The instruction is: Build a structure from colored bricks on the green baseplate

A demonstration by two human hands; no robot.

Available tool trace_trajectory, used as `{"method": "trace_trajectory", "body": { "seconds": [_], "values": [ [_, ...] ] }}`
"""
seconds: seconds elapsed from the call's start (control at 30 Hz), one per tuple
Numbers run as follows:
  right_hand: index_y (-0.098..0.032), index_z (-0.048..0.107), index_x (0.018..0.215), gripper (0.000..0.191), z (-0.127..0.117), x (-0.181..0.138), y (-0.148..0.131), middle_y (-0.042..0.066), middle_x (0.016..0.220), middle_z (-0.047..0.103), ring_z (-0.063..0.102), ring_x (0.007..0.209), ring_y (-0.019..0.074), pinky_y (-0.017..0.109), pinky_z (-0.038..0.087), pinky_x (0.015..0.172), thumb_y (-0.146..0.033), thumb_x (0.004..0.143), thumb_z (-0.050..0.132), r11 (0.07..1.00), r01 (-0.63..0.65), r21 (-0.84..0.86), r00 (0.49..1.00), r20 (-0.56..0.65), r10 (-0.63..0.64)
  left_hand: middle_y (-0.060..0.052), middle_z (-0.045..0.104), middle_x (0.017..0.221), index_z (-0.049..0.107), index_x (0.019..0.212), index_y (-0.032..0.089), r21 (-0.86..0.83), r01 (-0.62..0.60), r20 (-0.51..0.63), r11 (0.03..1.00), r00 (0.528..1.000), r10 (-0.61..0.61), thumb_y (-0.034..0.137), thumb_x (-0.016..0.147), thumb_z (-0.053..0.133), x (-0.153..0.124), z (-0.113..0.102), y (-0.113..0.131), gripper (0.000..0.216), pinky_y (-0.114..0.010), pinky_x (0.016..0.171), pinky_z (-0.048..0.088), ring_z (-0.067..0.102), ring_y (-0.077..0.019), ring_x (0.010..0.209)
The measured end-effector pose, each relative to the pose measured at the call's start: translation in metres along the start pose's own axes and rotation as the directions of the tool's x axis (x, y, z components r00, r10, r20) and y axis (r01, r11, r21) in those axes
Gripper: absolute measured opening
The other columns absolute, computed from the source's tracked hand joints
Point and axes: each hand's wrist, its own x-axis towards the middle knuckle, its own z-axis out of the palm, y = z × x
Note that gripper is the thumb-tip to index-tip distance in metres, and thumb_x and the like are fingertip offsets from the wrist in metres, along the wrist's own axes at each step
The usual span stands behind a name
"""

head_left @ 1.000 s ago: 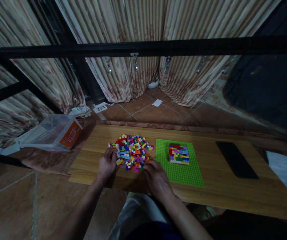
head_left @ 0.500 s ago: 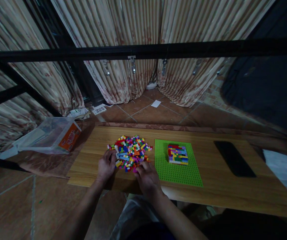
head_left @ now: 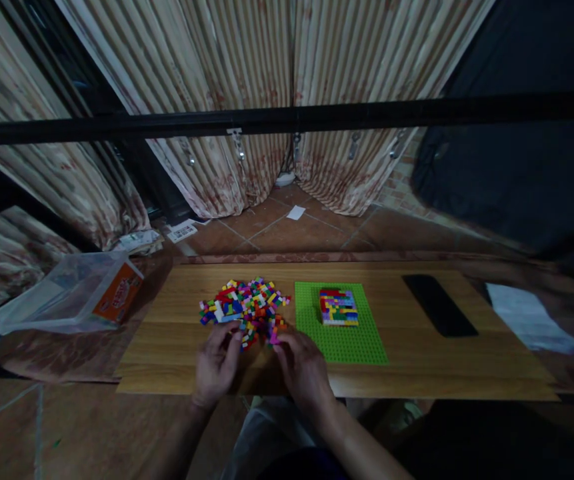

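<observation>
A wooden tabletop (head_left: 167, 347) with light brown grain stretches from left to right before the person. Beyond it are a reddish tiled floor (head_left: 261, 230), striped curtains (head_left: 247, 60) with reddish marks at the lower part, and a black horizontal bar (head_left: 167, 123) crossing before them. A clear plastic bin (head_left: 67, 293) stands at the left; its orange label (head_left: 118, 293) carries pale characters, too small for reading. A printed sheet (head_left: 183, 231) on the floor shows a black, QR-like pattern.

The loose toy bricks (head_left: 251, 300) form a heap left of the green studded baseplate (head_left: 337, 347). On this plate, a little beyond its middle, sits a multicoloured brick block (head_left: 338, 308). The block looks nearly square, so its long axis I cannot tell; its sides run roughly along the plate's edges, and its colour rows go from left to right. Farther right, a black flat slab (head_left: 439, 305) lies obliquely, its near end pointing right.

The left hand (head_left: 217, 363) is at the heap's near edge, thumb and forefinger slightly apart; whether they hold something, I cannot tell. The right hand (head_left: 307, 363) has its fingertips almost together at a magenta brick (head_left: 273, 337); a firm grip cannot be confirmed.
</observation>
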Motion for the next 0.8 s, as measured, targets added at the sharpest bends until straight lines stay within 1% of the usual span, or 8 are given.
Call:
{"method": "trace_trajectory", "body": {
  "seconds": [0.1, 0.17, 0.23, 0.33, 0.43, 0.6, 0.7, 0.8],
  "values": [
    [-0.022, 0.062, 0.097, 0.015, -0.005, -0.005, -0.007, 0.005, 0.092, 0.069, 0.064, 0.086, 0.0174, 0.029, 0.049, 0.077, -0.019, 0.092, 0.048, 0.996, -0.027, 0.081, 0.999, -0.024, 0.029, -0.006, 0.07, 0.094, 0.066, 0.101, 0.02, -0.246, 0.183, 0.18, 0.952, 0.974, -0.141, 0.04, 0.087, 0.054, -0.01, 0.023, 0.031, 0.028, -0.03, 0.079, 0.054, 0.066, -0.0194, 0.09],
    [-0.022, 0.063, 0.096, 0.016, -0.007, -0.008, -0.009, 0.005, 0.091, 0.069, 0.064, 0.086, 0.0171, 0.028, 0.05, 0.077, -0.017, 0.091, 0.049, 0.992, -0.047, 0.114, 0.998, -0.029, 0.05, -0.004, 0.069, 0.086, 0.067, 0.095, 0.019, -0.371, 0.296, 0.267, 0.88, 0.942, -0.205, 0.043, 0.084, 0.057, -0.014, 0.036, 0.043, 0.028, -0.028, 0.069, 0.054, 0.065, -0.0174, 0.079],
    [-0.021, 0.064, 0.096, 0.015, -0.01, -0.011, -0.007, 0.004, 0.09, 0.069, 0.065, 0.085, 0.017, 0.028, 0.05, 0.076, -0.016, 0.089, 0.051, 0.984, -0.094, 0.148, 0.995, -0.023, 0.098, -0.003, 0.067, 0.078, 0.067, 0.093, 0.018, -0.423, 0.379, 0.327, 0.823, 0.911, -0.251, 0.045, 0.081, 0.061, -0.017, 0.044, 0.047, 0.029, -0.025, 0.061, 0.052, 0.062, -0.0145, 0.068],
    [-0.021, 0.065, 0.102, 0.017, -0.017, -0.015, -0.003, 0.004, 0.092, 0.07, 0.066, 0.085, 0.0169, 0.027, 0.051, 0.076, -0.019, 0.086, 0.056, 0.95, -0.215, 0.225, 0.975, -0.015, 0.224, -0.001, 0.064, 0.074, 0.066, 0.092, 0.018, -0.415, 0.442, 0.389, 0.795, 0.876, -0.284, 0.045, 0.08, 0.062, -0.019, 0.048, 0.046, 0.03, -0.024, 0.059, 0.05, 0.058, -0.0127, 0.063],
    [-0.022, 0.066, 0.107, 0.021, -0.026, -0.018, 0.002, 0.004, 0.095, 0.07, 0.067, 0.088, 0.0172, 0.027, 0.052, 0.078, -0.024, 0.087, 0.057, 0.906, -0.291, 0.307, 0.951, -0.012, 0.309, -0.003, 0.066, 0.077, 0.067, 0.092, 0.019, -0.356, 0.426, 0.46, 0.832, 0.855, -0.241, 0.043, 0.081, 0.06, -0.021, 0.049, 0.049, 0.028, -0.025, 0.063, 0.051, 0.06, -0.0142, 0.068],
    [-0.023, 0.073, 0.094, 0.018, -0.036, -0.024, 0.005, 0.003, 0.087, 0.069, 0.066, 0.082, 0.0151, 0.024, 0.052, 0.072, -0.021, 0.088, 0.055, 0.876, -0.298, 0.38, 0.944, -0.017, 0.328, -0.004, 0.07, 0.083, 0.067, 0.094, 0.021, -0.249, 0.368, 0.526, 0.896, 0.828, -0.194, 0.04, 0.084, 0.056, -0.027, 0.056, 0.059, 0.025, -0.027, 0.07, 0.053, 0.065, -0.0167, 0.076],
    [-0.023, 0.074, 0.09, 0.018, -0.04, -0.027, 0.008, 0.002, 0.083, 0.068, 0.066, 0.078, 0.0144, 0.023, 0.052, 0.069, -0.019, 0.088, 0.056, 0.885, -0.283, 0.37, 0.946, -0.041, 0.32, -0.005, 0.071, 0.087, 0.067, 0.093, 0.021, -0.223, 0.334, 0.525, 0.916, 0.833, -0.175, 0.041, 0.084, 0.056, -0.03, 0.061, 0.06, 0.024, -0.027, 0.069, 0.054, 0.066, -0.0171, 0.077],
    [-0.023, 0.073, 0.082, 0.019, -0.043, -0.03, 0.012, 0.002, 0.081, 0.068, 0.065, 0.076, 0.0142, 0.023, 0.052, 0.068, -0.018, 0.089, 0.055, 0.916, -0.257, 0.309, 0.958, -0.04, 0.282, -0.005, 0.071, 0.082, 0.068, 0.089, 0.021, -0.216, 0.304, 0.521, 0.928, 0.84, -0.154, 0.039, 0.083, 0.057, -0.032, 0.066, 0.059, 0.022, -0.026, 0.065, 0.054, 0.066, -0.017, 0.073]
  ]
}}
